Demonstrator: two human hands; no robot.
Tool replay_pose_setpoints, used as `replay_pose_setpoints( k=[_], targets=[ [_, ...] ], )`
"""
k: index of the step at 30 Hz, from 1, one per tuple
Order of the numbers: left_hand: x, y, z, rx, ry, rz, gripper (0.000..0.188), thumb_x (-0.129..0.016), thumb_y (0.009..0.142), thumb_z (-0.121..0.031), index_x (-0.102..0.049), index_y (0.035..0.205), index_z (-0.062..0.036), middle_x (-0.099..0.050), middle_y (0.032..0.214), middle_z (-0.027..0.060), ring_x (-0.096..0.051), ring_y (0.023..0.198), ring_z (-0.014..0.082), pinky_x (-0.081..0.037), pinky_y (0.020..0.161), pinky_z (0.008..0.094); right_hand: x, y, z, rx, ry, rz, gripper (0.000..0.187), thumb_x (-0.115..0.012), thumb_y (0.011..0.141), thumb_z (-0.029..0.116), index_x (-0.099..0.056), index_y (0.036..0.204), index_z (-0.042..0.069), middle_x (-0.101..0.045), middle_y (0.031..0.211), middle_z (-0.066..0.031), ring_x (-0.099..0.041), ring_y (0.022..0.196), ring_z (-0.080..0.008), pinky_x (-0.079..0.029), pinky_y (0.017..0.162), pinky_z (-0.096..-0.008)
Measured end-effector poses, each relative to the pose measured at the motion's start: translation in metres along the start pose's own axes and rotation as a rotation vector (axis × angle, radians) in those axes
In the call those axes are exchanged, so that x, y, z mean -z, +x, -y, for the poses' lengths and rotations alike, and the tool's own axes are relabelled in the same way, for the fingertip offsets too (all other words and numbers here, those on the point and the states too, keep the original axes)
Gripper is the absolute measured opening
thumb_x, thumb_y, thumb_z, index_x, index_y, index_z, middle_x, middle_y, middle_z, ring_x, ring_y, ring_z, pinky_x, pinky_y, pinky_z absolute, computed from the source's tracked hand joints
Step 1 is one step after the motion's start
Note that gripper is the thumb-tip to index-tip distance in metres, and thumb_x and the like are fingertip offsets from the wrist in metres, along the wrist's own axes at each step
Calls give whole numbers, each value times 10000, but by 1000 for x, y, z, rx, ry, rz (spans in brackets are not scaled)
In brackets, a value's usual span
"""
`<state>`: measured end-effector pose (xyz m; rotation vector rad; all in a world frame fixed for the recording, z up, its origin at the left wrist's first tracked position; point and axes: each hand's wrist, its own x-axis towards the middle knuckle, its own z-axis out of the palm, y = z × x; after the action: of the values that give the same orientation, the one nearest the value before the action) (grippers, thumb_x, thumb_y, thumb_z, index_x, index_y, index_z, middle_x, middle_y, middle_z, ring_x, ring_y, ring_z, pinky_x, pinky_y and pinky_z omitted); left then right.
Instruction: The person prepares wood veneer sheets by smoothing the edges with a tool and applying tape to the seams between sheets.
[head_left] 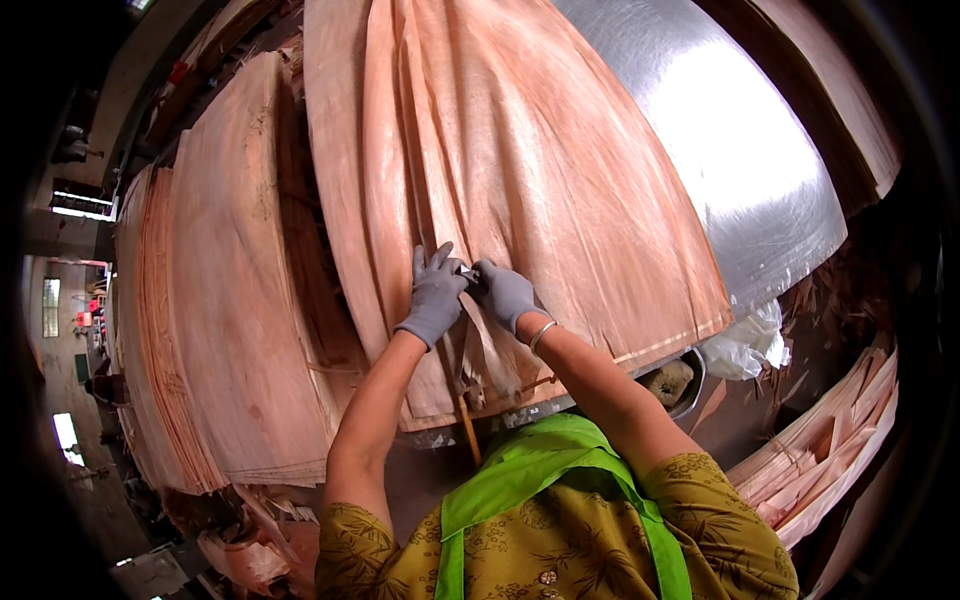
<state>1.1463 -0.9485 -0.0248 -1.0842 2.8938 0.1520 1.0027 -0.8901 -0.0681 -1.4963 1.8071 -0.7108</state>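
Note:
A large, thin sheet of reddish wood veneer (pixel 560 200) lies before me, with long wavy folds running away from me. My left hand (pixel 436 298), in a grey glove, rests on the folds with its fingers stretched out and spread. Beside it my right hand (pixel 504 294), gloved alike, is closed with its fingertips close to my left hand's. A small dark object with a pale, shiny bit (pixel 466 272) shows at its fingertips; its kind is too small to make out. Below the hands, the veneer's near edge is split and ragged.
A shiny metal tabletop (pixel 740 150) extends at the right. Stacked veneer sheets (pixel 235 280) stand at the left. Near the front edge are a thin wooden stick (pixel 468 428), a metal bowl (pixel 690 398) with a brownish lump, and white plastic (pixel 750 345). Veneer scraps (pixel 830 440) lie lower right.

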Motion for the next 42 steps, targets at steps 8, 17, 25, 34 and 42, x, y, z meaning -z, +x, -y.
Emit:
replay_pose_setpoints(
  k=[8,17,25,34,42],
  targets=[
    [6,-5,4,-19,-74,-35,208,-594,692,-18,-690,776,-182,-564,1112,29,-353,1317,264,-124,1111,594,5,-5,10,-21,10,-30,327,-616,846,430,-538,969,138,-651,847,-158,-626,811,-379,-478,660,-479],
    [9,-5,2,-1,-56,-6,178,-592,725,-31,-686,743,-181,-565,1126,27,-335,1332,266,-90,1128,581,3,-4,9,-48,6,-23,327,-639,839,411,-547,1000,141,-645,838,-154,-622,816,-374,-472,676,-474],
    [12,-5,4,-8,-71,7,189,-599,734,-41,-683,743,-210,-561,1132,9,-341,1333,265,-74,1125,584,-1,-4,12,-103,-35,-34,284,-577,875,389,-529,992,135,-648,903,-159,-624,849,-386,-473,687,-489],
    [7,-7,11,-40,-22,-26,182,-618,748,-55,-690,738,-222,-573,1117,7,-340,1333,263,-95,1114,603,1,-7,15,-62,-9,-81,305,-593,863,406,-523,983,134,-653,899,-144,-628,854,-372,-477,694,-479],
    [16,-18,18,-56,-156,-52,243,-636,647,3,-684,733,-219,-558,1174,0,-310,1350,269,-106,1112,605,8,3,-19,98,323,58,258,-631,835,250,-589,1049,111,-645,934,-193,-612,875,-388,-483,750,-425]
  ],
)
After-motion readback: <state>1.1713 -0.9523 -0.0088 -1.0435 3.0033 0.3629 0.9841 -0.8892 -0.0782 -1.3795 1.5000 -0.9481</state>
